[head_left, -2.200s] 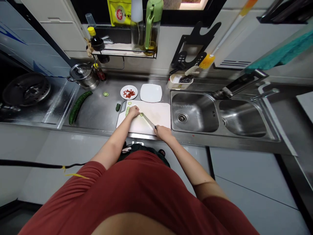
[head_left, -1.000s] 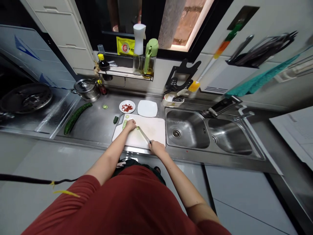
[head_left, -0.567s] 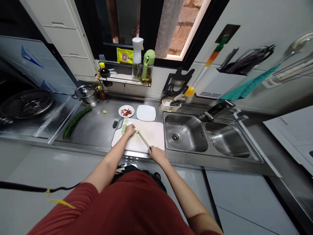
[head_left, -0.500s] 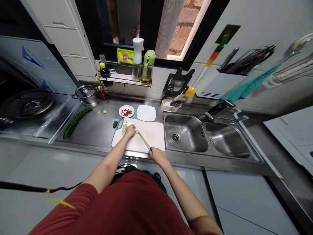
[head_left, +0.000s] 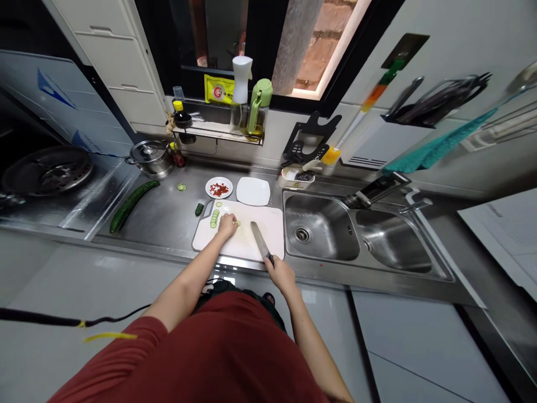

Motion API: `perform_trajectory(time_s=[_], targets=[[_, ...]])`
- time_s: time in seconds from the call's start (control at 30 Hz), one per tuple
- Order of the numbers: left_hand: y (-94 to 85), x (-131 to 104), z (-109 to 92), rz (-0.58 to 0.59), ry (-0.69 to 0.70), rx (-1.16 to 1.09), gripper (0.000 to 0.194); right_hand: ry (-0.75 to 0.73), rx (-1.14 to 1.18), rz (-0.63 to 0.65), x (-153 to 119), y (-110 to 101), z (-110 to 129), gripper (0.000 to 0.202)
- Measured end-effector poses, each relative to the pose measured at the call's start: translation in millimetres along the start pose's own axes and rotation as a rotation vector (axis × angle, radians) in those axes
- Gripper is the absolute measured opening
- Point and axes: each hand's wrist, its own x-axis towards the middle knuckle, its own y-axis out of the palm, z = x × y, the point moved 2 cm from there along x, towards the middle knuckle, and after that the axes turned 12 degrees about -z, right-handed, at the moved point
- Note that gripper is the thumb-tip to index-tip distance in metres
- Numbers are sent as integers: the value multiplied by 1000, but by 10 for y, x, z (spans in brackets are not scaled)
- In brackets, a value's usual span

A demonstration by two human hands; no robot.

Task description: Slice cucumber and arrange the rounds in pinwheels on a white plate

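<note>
While right hand (head_left: 280, 272) grips knife (head_left: 260, 239), left hand (head_left: 227, 225) touches cucumber piece (head_left: 238, 224)

Where the left fingertips (head_left: 234, 220) meet the piece over the cutting board (head_left: 241, 249), I cannot tell whether they pinch it. Clasped by its handle (head_left: 272, 259), the knife slants across the board, apart from the piece. Cucumber slices (head_left: 215, 218) lie in a row beside the left hand.

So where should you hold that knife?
Probably by its dark handle, coming from the person's own side, where the right hand grips it. The knife slants over the white board with its handle end nearest the body and its long blade pointing away.
</note>
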Motion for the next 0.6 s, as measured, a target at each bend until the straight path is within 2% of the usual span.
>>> perform_trajectory(time_s=[0.13, 0.27, 0.43, 0.6], targets=[[5, -9, -9, -37, -2, -20, 11, 66, 28, -22, 31, 75, -100, 47], [-18, -16, -46, -43, -6, -57, 7, 66, 24, -39, 100, 122, -165, 48], [-69, -47, -86, -5, -107, -135, 5, 79, 19, -42, 192, 139, -196, 49], [-113, -109, -75, -82, -141, -250, 6, 86, -6, -28, 257, 115, -202, 49]])
